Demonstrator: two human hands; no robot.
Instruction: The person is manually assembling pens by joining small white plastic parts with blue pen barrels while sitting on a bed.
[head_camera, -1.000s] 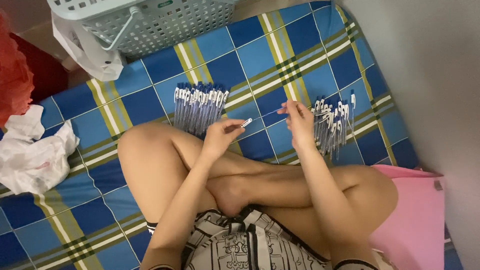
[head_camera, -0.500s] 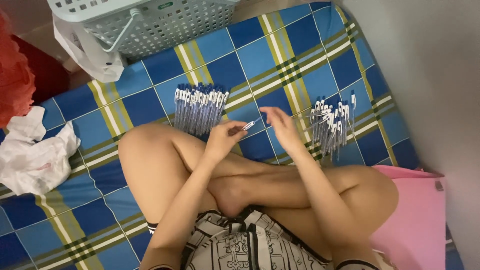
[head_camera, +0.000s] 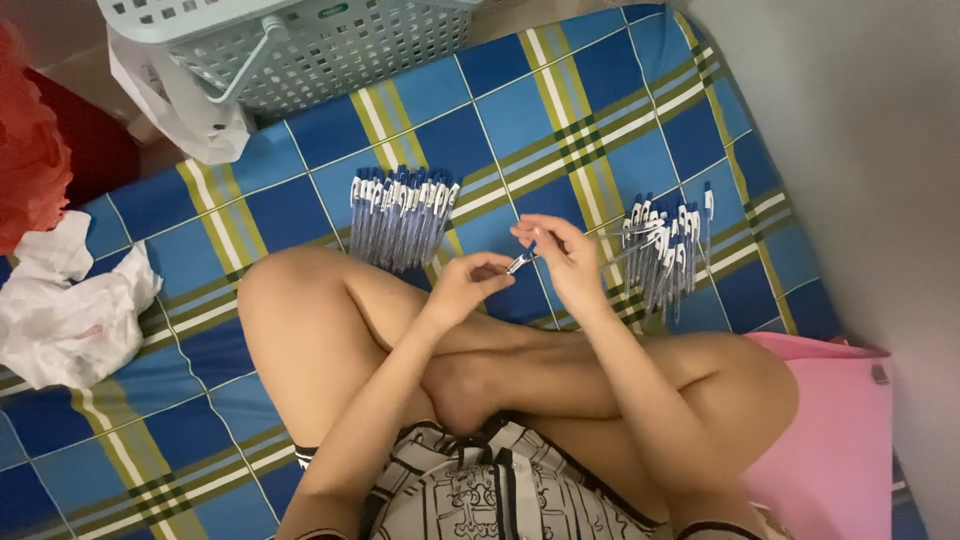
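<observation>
I sit cross-legged on a blue plaid sheet (head_camera: 300, 200). My left hand (head_camera: 470, 285) and my right hand (head_camera: 560, 255) meet above my knees, both pinching one clear pen with a white-and-blue cap (head_camera: 522, 262). A heap of the same pens (head_camera: 398, 215) lies just beyond my left knee. A second heap of pens (head_camera: 665, 250) lies to the right of my right hand, fanned out on the sheet.
A pale green plastic basket (head_camera: 320, 45) stands at the top edge, with a white bag (head_camera: 185, 110) beside it. Crumpled white plastic (head_camera: 70, 310) lies at the left, red cloth (head_camera: 30, 150) above it. A pink cushion (head_camera: 840, 430) lies at the lower right, next to a grey wall (head_camera: 860, 130).
My right hand has come back from the right-hand pen heap toward my left hand. Both hands now close on the same pen.
</observation>
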